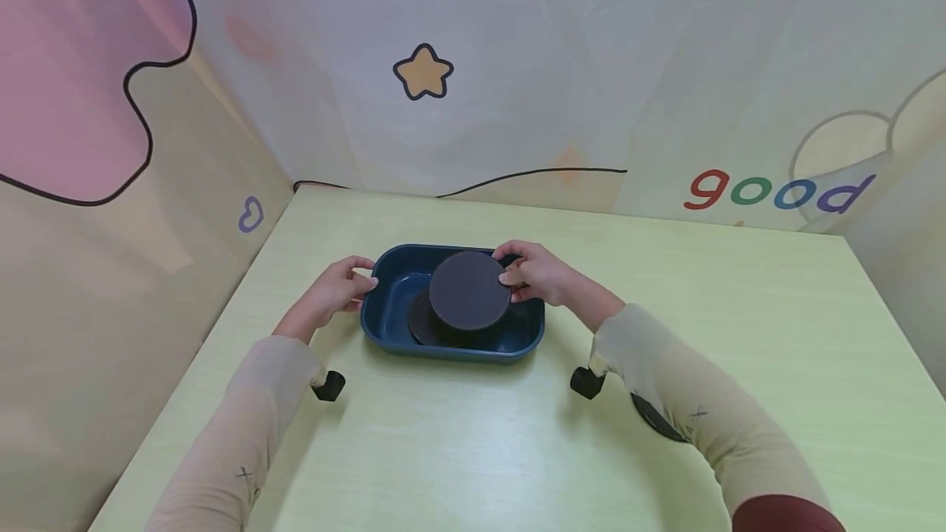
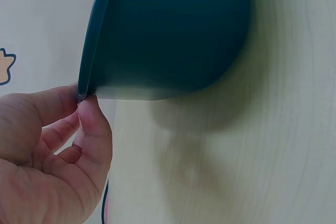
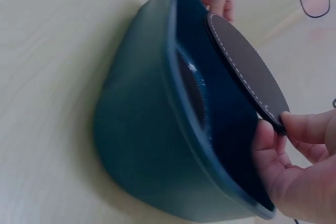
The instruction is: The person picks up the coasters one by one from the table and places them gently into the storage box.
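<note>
A dark blue rectangular tub (image 1: 452, 354) with rounded corners stands on the table. My left hand (image 1: 334, 292) pinches its left rim between thumb and fingers, as the left wrist view also shows. At the tub's right end, my right hand (image 1: 545, 276) pinches the edge of a round dark brown coaster (image 1: 469, 290). White stitching runs round this coaster (image 3: 249, 66) in the right wrist view. It is held tilted above the tub floor; whether it is one layer or two I cannot tell. Another dark round coaster (image 1: 421, 320) lies inside the tub, partly covered by the held one.
A black curved object (image 1: 656, 419) on the table shows partly from beneath my right forearm. Small black blocks (image 1: 329, 386) are fixed at both wrists. Printed cloth walls (image 1: 517, 64) border the pale table (image 1: 473, 450) at the back and left.
</note>
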`<action>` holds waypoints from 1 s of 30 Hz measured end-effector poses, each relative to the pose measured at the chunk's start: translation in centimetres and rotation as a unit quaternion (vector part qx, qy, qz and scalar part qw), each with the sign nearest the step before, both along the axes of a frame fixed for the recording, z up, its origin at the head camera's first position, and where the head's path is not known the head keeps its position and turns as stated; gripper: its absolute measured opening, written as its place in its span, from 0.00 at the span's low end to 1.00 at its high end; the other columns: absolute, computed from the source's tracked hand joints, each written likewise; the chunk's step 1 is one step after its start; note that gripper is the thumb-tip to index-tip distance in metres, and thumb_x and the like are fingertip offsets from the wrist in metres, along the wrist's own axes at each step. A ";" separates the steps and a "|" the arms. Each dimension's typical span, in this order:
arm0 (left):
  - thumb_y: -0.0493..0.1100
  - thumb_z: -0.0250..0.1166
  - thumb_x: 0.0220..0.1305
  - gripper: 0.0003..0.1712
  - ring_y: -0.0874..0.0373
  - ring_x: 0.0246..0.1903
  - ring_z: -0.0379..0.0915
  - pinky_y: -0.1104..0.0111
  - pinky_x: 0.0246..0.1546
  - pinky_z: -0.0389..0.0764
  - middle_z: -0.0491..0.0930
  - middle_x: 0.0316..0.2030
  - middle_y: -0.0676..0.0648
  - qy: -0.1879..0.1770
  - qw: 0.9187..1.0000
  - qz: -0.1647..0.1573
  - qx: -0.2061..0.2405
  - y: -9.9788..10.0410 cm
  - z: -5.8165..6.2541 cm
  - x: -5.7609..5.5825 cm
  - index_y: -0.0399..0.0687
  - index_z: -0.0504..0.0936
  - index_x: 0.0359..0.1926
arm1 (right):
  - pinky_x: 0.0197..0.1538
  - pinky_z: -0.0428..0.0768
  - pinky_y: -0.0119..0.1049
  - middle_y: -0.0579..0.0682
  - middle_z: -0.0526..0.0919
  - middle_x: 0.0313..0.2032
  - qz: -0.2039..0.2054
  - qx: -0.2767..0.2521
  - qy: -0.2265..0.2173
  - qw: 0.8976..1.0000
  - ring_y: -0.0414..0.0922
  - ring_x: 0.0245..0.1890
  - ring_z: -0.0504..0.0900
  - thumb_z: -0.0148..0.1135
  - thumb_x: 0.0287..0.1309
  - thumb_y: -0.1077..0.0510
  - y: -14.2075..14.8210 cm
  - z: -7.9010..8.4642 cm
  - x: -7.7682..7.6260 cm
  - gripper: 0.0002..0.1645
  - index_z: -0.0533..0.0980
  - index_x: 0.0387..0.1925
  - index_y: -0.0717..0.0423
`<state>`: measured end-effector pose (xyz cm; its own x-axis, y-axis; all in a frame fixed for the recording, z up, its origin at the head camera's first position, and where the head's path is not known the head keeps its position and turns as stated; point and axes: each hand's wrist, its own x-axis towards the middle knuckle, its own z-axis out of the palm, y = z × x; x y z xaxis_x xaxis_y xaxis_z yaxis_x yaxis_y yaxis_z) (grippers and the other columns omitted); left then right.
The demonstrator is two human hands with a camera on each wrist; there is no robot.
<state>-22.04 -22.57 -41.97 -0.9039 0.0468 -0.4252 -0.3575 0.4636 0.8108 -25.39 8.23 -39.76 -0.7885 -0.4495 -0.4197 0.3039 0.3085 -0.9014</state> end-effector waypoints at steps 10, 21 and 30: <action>0.42 0.51 0.64 0.23 0.56 0.33 0.69 0.71 0.33 0.74 0.69 0.43 0.42 0.000 1.000 0.001 -0.001 -0.1 -0.3 -0.2 0.46 0.60 0.59 | 0.24 0.73 0.31 0.47 0.69 0.20 -0.022 0.000 -0.021 1.000 0.41 0.18 0.70 0.50 0.54 0.71 -2.6 -2.0 0.4 0.21 0.63 0.51 0.59; 0.42 0.51 0.64 0.24 0.55 0.35 0.69 0.72 0.33 0.74 0.69 0.46 0.39 -0.003 1.000 0.002 -0.005 -0.1 -0.2 -0.2 0.45 0.60 0.60 | 0.22 0.74 0.30 0.50 0.69 0.21 -0.038 0.018 -0.040 0.998 0.42 0.16 0.69 0.51 0.54 0.71 -4.3 -3.1 0.7 0.22 0.64 0.51 0.57; 0.41 0.51 0.64 0.23 0.56 0.32 0.69 0.72 0.30 0.74 0.69 0.44 0.40 0.001 1.000 0.003 0.008 0.0 -0.4 -0.2 0.45 0.60 0.59 | 0.22 0.74 0.30 0.51 0.70 0.24 -0.045 0.044 -0.049 0.997 0.43 0.18 0.70 0.52 0.54 0.70 -4.6 -3.7 0.8 0.22 0.65 0.52 0.56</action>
